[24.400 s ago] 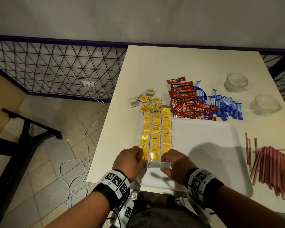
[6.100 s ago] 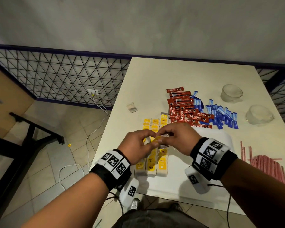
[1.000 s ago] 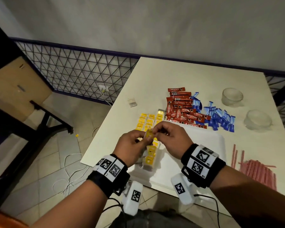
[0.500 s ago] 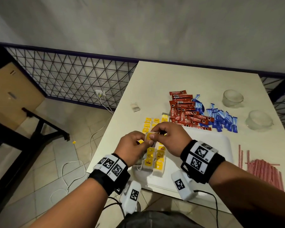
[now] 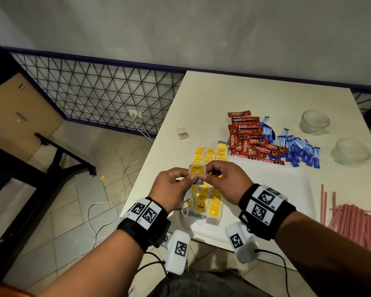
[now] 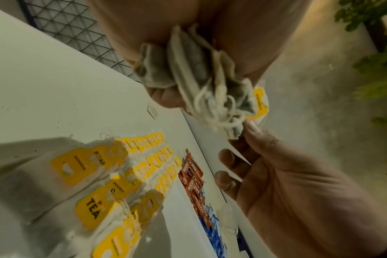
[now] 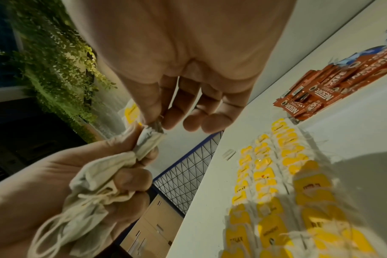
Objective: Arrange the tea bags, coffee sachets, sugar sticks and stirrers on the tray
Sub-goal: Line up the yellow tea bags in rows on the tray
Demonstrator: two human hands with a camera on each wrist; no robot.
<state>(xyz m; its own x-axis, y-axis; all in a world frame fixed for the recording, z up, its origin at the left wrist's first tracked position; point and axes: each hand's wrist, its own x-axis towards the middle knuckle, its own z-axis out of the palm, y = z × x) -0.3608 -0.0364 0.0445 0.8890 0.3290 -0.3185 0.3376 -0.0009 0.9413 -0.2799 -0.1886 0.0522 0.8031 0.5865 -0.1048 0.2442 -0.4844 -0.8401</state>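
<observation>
Three rows of yellow-tagged tea bags [image 5: 208, 187] ran along the left side of the white tray [image 5: 287, 181], their far ends passing its far edge; the bags overlapped too closely for a sure count. One more tea bag [image 5: 182, 132] lay alone on the tabletop [image 5: 255, 93], well apart from the rows. Beyond the tray sat a pile of red coffee sachets [image 5: 251, 140], more than a dozen, and just to its right a heap of blue sugar sticks [image 5: 298, 150], likewise too tangled to count. A bundle of pink stirrers [image 5: 356, 224] lay right of the tray, with three loose ones beside it. Two clear cups [image 5: 313, 122] stood at the far right.

The left hand [image 5: 171, 189] was clamped around a crumpled bunch of tea bags [image 6: 201, 78] with strings hanging loose. The right hand [image 5: 225, 183] pinched the top of that bunch between thumb and forefinger, its other fingers relaxed; both hands were raised over the middle of the rows, hiding part of them. A yellow tag [image 5: 197, 169] showed between the fingertips.

The tabletop was pale and stood against a grey wall [image 5: 180, 28]. To its left was a tiled floor [image 5: 84, 200] with a white cable [image 5: 124, 168] running from a socket on a black mesh fence [image 5: 94, 91], a cardboard box [image 5: 19, 112] and a black frame [image 5: 41, 168]. The wrist views showed green foliage behind the hands.
</observation>
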